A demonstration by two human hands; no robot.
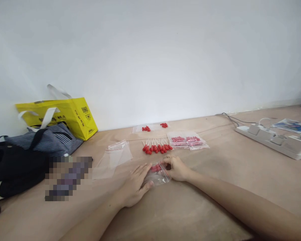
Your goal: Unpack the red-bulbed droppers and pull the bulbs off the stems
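Observation:
A clear zip bag with red-tipped pieces inside lies on the table between my hands. My left hand rests on its left side, fingers stretched out and lying flat. At the bag's right edge, my right hand pinches the red-striped zip strip. Just beyond is a row of loose red-tipped sticks, their pale ends pointing away from me. To the right of that row, filled zip bags lie in overlapping stacks. Flat, clear zip bags are spread left of the row.
Near the wall, more red-tipped sticks lie on clear plastic. A yellow bag, a striped bag and a black bag crowd the left. At right sits a white power strip with plugged-in chargers, cables and a printed packet.

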